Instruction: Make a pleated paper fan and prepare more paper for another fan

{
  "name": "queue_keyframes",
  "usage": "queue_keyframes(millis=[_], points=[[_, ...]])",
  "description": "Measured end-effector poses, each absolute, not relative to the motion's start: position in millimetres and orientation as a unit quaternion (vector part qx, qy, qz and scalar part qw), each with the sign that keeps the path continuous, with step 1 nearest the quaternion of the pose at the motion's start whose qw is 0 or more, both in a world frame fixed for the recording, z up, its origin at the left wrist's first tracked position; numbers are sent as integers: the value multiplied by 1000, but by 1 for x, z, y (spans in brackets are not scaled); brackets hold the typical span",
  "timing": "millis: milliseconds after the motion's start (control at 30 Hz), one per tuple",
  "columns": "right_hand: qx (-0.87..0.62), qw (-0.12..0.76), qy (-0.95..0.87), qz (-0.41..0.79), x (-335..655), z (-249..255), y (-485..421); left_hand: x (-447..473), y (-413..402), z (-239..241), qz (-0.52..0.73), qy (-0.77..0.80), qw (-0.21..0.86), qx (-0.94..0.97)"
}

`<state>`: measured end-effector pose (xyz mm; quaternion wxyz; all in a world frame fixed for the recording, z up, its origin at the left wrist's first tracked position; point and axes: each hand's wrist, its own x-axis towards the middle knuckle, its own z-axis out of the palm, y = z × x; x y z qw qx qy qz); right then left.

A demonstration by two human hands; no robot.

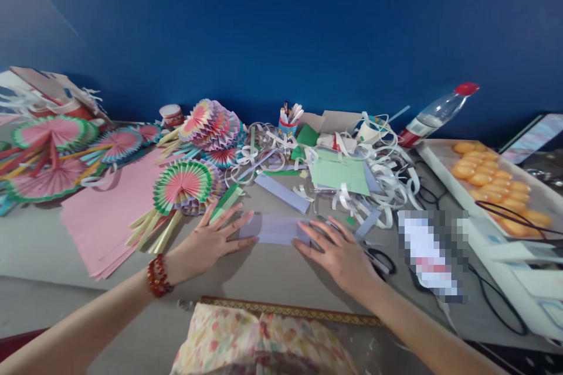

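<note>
A pale lavender strip of paper lies flat on the grey table in front of me. My left hand rests open on the table, its fingertips pressing the strip's left end. My right hand lies flat and open too, fingers on the strip's right end. A red bead bracelet circles my left wrist. Black-handled scissors lie just right of my right hand.
Folded paper fans and pink sheets fill the left. Curled white paper strips, a green sheet and a pen cup sit behind. A bottle, a tray of orange items and cables lie right.
</note>
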<state>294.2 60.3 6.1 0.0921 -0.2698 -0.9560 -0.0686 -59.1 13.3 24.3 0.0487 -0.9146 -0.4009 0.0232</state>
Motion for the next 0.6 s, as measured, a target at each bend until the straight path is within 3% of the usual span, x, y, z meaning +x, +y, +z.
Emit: queue_keyframes(millis=[233,433,600], points=[[-310,91,-943,-81,312,3,49,-74,-10,19,22,-447,67,-892],[-316,111,-940,-64,303,3,50,-30,-14,17,-62,-465,43,-882],[-315,112,-941,-53,305,0,49,9,-7,13,-48,-349,-27,-935]])
